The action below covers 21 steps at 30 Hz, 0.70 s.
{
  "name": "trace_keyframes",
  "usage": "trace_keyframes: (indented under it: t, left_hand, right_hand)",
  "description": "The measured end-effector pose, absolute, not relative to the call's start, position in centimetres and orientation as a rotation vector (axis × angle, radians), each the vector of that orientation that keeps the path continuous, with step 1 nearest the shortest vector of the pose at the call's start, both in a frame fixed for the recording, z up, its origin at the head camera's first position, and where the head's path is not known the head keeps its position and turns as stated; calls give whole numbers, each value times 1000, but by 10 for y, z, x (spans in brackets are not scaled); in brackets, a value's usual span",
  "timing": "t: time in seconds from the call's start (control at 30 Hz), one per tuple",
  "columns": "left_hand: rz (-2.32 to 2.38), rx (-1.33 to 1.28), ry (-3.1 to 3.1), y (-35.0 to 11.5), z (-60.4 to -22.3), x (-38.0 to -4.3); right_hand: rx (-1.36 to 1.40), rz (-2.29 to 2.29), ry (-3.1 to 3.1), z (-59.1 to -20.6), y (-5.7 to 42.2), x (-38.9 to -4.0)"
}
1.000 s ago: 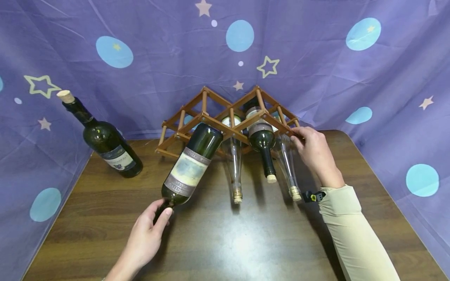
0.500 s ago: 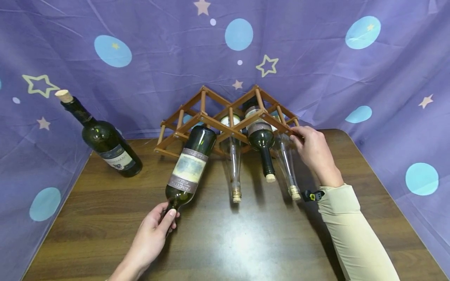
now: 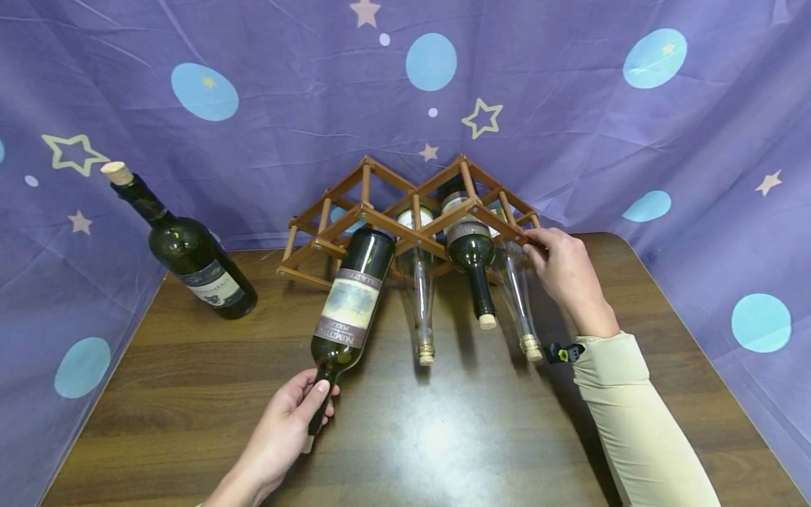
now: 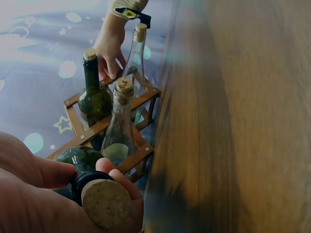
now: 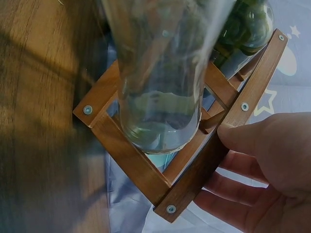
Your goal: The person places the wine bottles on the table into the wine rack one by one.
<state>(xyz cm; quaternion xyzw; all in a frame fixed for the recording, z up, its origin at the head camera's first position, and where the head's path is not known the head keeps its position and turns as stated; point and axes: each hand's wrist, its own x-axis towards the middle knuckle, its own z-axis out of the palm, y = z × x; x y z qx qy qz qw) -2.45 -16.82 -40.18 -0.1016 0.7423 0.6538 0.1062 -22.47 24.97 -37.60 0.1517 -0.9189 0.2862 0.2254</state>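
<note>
My left hand grips the neck of a dark green wine bottle, whose base points away toward the wooden wine rack. In the left wrist view its cork sticks out past my curled fingers. The bottle's base is at the rack's front, left of the middle; how far it reaches in is hard to tell. At the rack's right end my right hand pinches a wooden slat between thumb and fingers. Lying in the rack are a clear bottle, a green bottle and another clear bottle, necks forward.
Another corked green bottle stands upright at the table's left back. The brown wooden table ends at a purple patterned cloth behind and at both sides.
The bottle in my left hand has swung to the right at its neck and now lies straighter toward the rack, its cork showing. My right hand has stayed on the rack.
</note>
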Motion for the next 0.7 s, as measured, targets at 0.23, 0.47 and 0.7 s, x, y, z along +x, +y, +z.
trace_keyframes:
  t: [0.23, 0.47, 0.7]
  left_hand:
    - [1981, -235, 2044, -165, -399, -23]
    - [1995, -158, 1948, -164, -394, -23]
    - [2051, -78, 1845, -162, -390, -26]
  right_hand:
    - [420, 787, -2528, -376, 249, -225]
    - [403, 782, -2547, -376, 249, -224]
    - [405, 775, -2542, -376, 249, -224]
